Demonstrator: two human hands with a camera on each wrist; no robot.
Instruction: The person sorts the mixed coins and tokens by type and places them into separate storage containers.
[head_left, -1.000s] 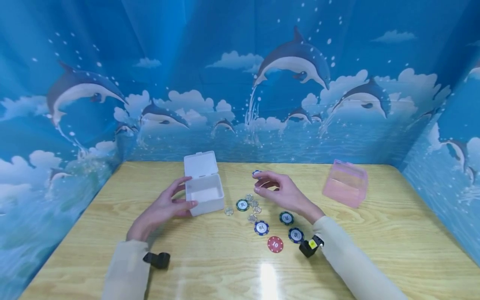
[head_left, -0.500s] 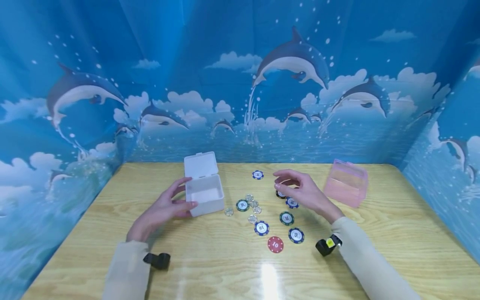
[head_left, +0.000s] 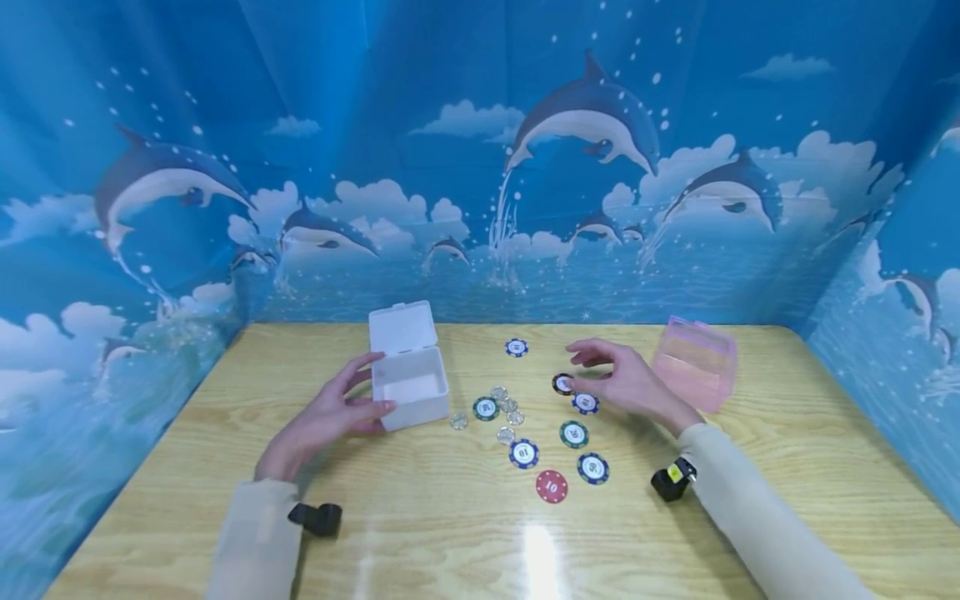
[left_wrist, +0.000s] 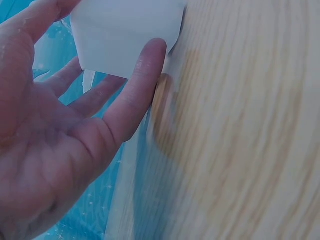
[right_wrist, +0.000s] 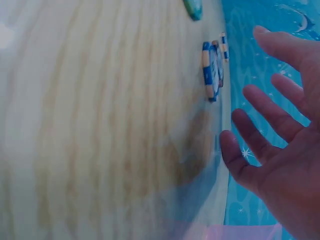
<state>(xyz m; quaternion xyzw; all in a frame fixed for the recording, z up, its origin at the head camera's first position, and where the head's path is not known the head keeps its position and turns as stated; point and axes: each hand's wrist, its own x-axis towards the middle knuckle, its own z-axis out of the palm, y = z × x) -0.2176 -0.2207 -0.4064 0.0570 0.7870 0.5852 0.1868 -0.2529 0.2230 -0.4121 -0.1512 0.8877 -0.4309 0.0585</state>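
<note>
My left hand [head_left: 341, 408] holds an open white plastic box [head_left: 411, 408] on the table, thumb on its front and fingers at its left side. Its hinged lid [head_left: 402, 328] is tipped back; the inside that shows is bare. In the left wrist view, a digit lies against the white box wall [left_wrist: 125, 35]. My right hand [head_left: 622, 379] hovers with spread, slightly bent fingers and nothing in them. Its thumb overlaps the edge of a black poker chip [head_left: 561, 384]. A blue poker chip [head_left: 586, 403] lies just below. The right wrist view shows these fingers [right_wrist: 270, 112] apart from the chips.
A blue chip [head_left: 516, 347] lies near the back edge. Green chips [head_left: 574, 434], more blue chips [head_left: 593, 468] and a red chip [head_left: 552, 487] are spread mid-table. Several small clear discs [head_left: 506, 435] lie near the white box. A pink translucent box [head_left: 697, 367] stands at right.
My right hand has moved right, away from the blue chip at the back, uncovering the black chip and another blue one. The left hand and white box stay in place.
</note>
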